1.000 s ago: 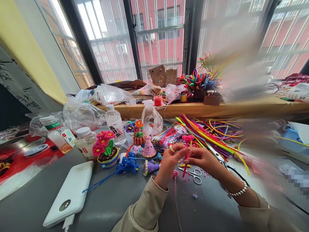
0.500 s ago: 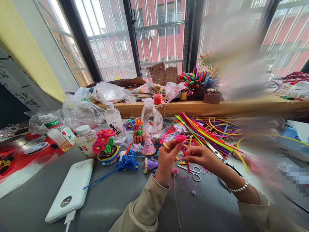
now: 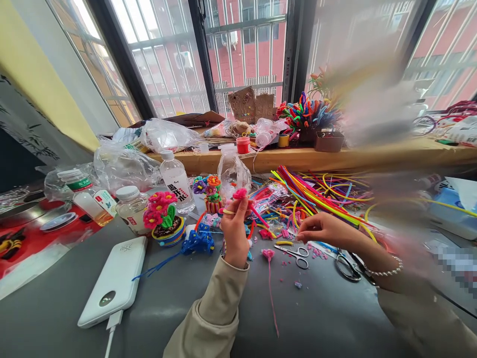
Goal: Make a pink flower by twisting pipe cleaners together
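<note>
My left hand (image 3: 235, 241) pinches a bright pink pipe-cleaner flower (image 3: 241, 193), raised above the grey table; a pink stem end (image 3: 260, 217) sticks out to its right. My right hand (image 3: 320, 229) is apart from it, fingers loosely bent and slightly apart, with nothing visible in them. Below its fingertips lie small scissors (image 3: 298, 256) and a short yellow piece (image 3: 285, 243). Nearer me is a second pink flower (image 3: 268, 254) with a long thin stem. Larger black-handled scissors (image 3: 348, 267) lie under my right wrist.
Bundled coloured pipe cleaners (image 3: 316, 199) spread behind my hands. To the left are a potted pink flower (image 3: 164, 214), a blue pipe-cleaner piece (image 3: 199, 239), bottles (image 3: 177, 181) and a white power bank (image 3: 115, 278) with a cable. Pink scraps (image 3: 318, 252) litter the table.
My hands have separated. The left has moved left and up with the pink flower; the right has let go of its pink pipe cleaner and moved right. The view has shifted slightly.
</note>
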Motion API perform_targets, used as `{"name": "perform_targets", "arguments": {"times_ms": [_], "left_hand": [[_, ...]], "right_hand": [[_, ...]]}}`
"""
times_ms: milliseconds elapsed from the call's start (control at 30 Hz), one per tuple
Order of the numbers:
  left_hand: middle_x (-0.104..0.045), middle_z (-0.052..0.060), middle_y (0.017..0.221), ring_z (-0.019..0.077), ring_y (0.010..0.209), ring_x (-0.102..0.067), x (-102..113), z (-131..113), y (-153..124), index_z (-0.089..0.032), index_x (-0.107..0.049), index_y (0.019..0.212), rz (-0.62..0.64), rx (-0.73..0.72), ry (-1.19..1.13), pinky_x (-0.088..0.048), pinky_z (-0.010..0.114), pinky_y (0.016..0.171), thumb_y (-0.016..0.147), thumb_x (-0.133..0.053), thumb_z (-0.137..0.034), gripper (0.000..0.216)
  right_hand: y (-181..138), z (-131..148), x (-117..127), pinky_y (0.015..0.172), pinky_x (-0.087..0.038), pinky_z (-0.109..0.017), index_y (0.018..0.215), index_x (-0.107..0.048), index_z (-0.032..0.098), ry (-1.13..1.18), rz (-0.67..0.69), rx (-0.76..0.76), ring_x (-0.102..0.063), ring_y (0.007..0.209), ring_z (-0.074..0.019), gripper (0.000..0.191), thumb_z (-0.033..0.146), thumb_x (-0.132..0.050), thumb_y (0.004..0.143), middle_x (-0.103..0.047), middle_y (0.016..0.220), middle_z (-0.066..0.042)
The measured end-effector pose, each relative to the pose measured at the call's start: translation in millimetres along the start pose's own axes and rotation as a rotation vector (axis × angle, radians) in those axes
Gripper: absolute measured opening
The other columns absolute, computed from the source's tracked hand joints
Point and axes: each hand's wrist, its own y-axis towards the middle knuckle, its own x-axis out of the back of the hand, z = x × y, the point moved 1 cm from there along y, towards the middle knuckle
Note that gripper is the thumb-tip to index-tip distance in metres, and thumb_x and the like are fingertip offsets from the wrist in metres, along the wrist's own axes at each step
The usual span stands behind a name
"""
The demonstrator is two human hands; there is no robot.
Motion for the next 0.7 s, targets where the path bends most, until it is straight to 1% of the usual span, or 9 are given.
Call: {"name": "perform_targets", "arguments": {"times_ms": [67,100,167,267,367,467,533,633,700], "left_hand": [[-0.063,-0.003,0.061,0.0061,0.059,-0.055,2.3,-1.8,2.1,-0.016,-0.066,0.069,-0.057,-0.071,0.040,-0.041,0.018,0.059,0.055,-0.070,-0.026,0.018],[-0.063,-0.002,0.062,0.0063,0.060,-0.055,2.7,-2.2,2.0,-0.016,-0.066,0.068,-0.061,-0.096,0.067,-0.041,0.018,0.059,0.055,-0.069,-0.026,0.017],[-0.065,-0.001,0.067,0.0076,0.064,-0.056,2.1,-1.9,0.5,-0.017,-0.066,0.071,-0.021,-0.124,0.119,-0.041,0.019,0.061,0.057,-0.068,-0.026,0.017],[-0.066,-0.001,0.073,0.0089,0.069,-0.057,0.4,-0.2,-2.8,-0.018,-0.066,0.075,0.050,-0.137,0.162,-0.042,0.019,0.063,0.060,-0.066,-0.027,0.018],[-0.065,-0.002,0.070,0.0081,0.067,-0.056,-0.4,1.4,-4.0,-0.018,-0.066,0.073,0.079,-0.159,0.165,-0.042,0.019,0.064,0.061,-0.066,-0.027,0.015],[-0.064,-0.002,0.067,0.0081,0.065,-0.056,0.1,1.8,-3.4,-0.017,-0.065,0.071,0.093,-0.195,0.175,-0.042,0.019,0.063,0.061,-0.065,-0.027,0.014],[-0.064,-0.001,0.066,0.0084,0.063,-0.055,1.1,1.6,-2.8,-0.016,-0.064,0.071,0.094,-0.210,0.179,-0.043,0.020,0.063,0.062,-0.065,-0.026,0.014],[-0.062,-0.001,0.066,0.0089,0.064,-0.055,2.0,1.4,-3.3,-0.017,-0.064,0.072,0.112,-0.252,0.197,-0.043,0.021,0.064,0.063,-0.064,-0.025,0.012],[-0.062,0.000,0.070,0.0096,0.069,-0.055,1.1,1.8,-5.4,-0.017,-0.064,0.072,0.174,-0.305,0.221,-0.043,0.022,0.067,0.065,-0.063,-0.023,0.010]], "right_hand": [[2.4,1.9,-13.4,0.049,-0.036,-0.022,0.063,-0.065,0.016,-0.075,0.021,-0.040,-0.053,0.053,-0.0125,0.034,0.046,-0.053,0.070,-0.063,0.058,-0.003],[4.0,3.7,-24.3,0.048,-0.035,-0.022,0.061,-0.065,0.016,-0.108,0.060,-0.060,-0.053,0.051,-0.0123,0.037,0.048,-0.051,0.071,-0.063,0.057,-0.003],[7.7,7.9,-50.0,0.045,-0.031,-0.022,0.058,-0.063,0.016,-0.207,0.078,-0.087,-0.051,0.047,-0.0117,0.043,0.052,-0.046,0.073,-0.062,0.054,-0.004],[11.8,11.3,-84.6,0.045,-0.028,-0.022,0.063,-0.062,0.016,-0.393,-0.089,-0.125,-0.054,0.056,-0.0147,0.040,0.051,-0.045,0.074,-0.063,0.061,-0.005],[13.3,9.2,-104.2,0.046,-0.027,-0.022,0.065,-0.062,0.017,-0.460,-0.149,-0.180,-0.055,0.058,-0.0156,0.031,0.045,-0.050,0.073,-0.062,0.061,-0.004],[14.1,6.5,-104.3,0.046,-0.030,-0.020,0.065,-0.062,0.018,-0.369,-0.137,-0.204,-0.054,0.055,-0.0132,0.014,0.027,-0.053,0.070,-0.062,0.060,-0.002],[14.3,7.2,-93.3,0.046,-0.032,-0.020,0.062,-0.060,0.017,-0.282,-0.181,-0.172,-0.053,0.052,-0.0124,0.013,0.022,-0.051,0.069,-0.061,0.056,-0.001],[11.6,11.9,-66.2,0.046,-0.035,-0.021,0.064,-0.057,0.016,-0.095,-0.365,-0.067,-0.050,0.046,-0.0113,0.020,0.030,-0.048,0.074,-0.057,0.051,0.000],[7.5,15.5,-49.1,0.045,-0.038,-0.021,0.072,-0.056,0.016,0.079,-0.520,-0.009,-0.049,0.043,-0.0103,0.023,0.037,-0.047,0.075,-0.056,0.053,0.001]]}}
